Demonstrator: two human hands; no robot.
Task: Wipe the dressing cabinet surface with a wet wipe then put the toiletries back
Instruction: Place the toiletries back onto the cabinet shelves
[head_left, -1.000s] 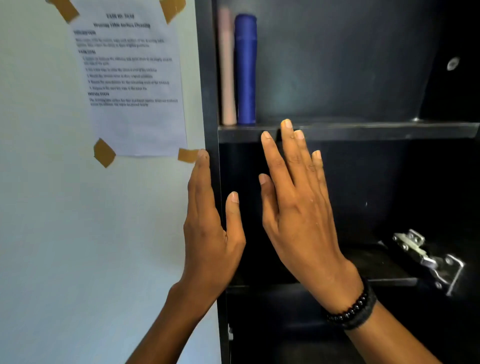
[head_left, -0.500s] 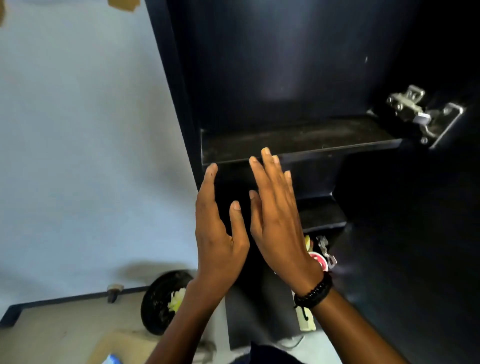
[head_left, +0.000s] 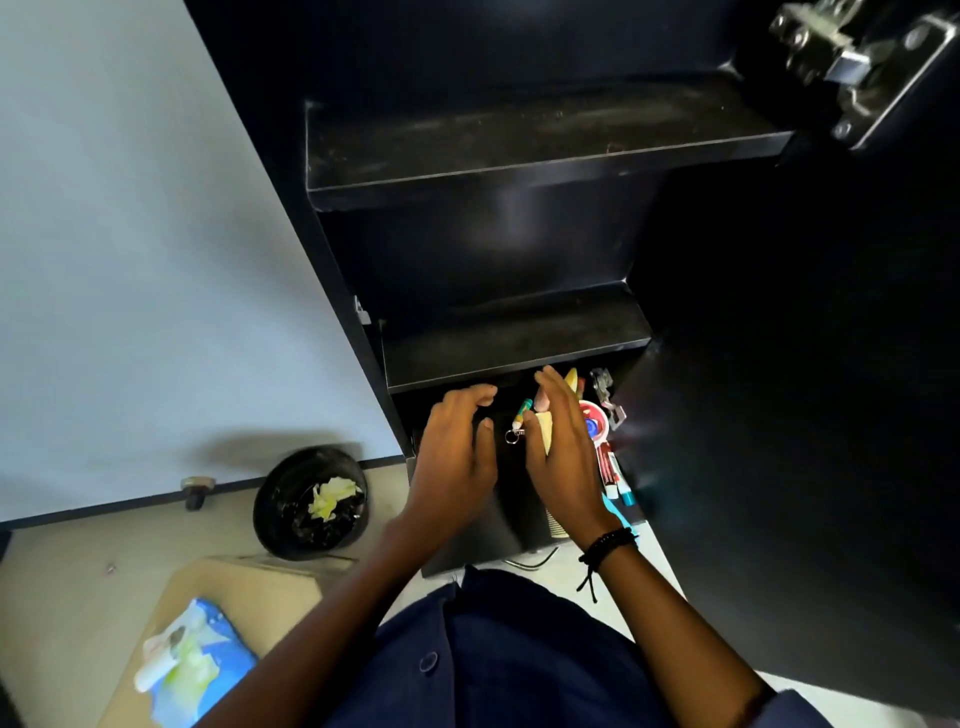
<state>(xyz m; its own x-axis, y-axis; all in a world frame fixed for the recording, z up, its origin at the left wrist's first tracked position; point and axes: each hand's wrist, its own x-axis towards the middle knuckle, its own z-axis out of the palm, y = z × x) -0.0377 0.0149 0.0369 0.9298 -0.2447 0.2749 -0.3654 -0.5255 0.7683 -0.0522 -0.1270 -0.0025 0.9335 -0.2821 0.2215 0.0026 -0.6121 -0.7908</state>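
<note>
Both hands are down in the black cabinet's (head_left: 519, 332) bottom shelf. The left hand (head_left: 457, 447) and right hand (head_left: 563, 447) are over the toiletries (head_left: 600, 415), grip loose, holding nothing.

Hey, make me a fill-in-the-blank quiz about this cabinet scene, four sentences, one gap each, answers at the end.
1. The beaded bracelet is on the person's ____ wrist.
2. The crumpled wipe lies inside a ____ bin on the floor.
3. The wet wipe pack is ____ in colour.
4. The left hand and right hand are at the cabinet's ____ visible compartment.

Answers: right; black; blue; lowest
</note>
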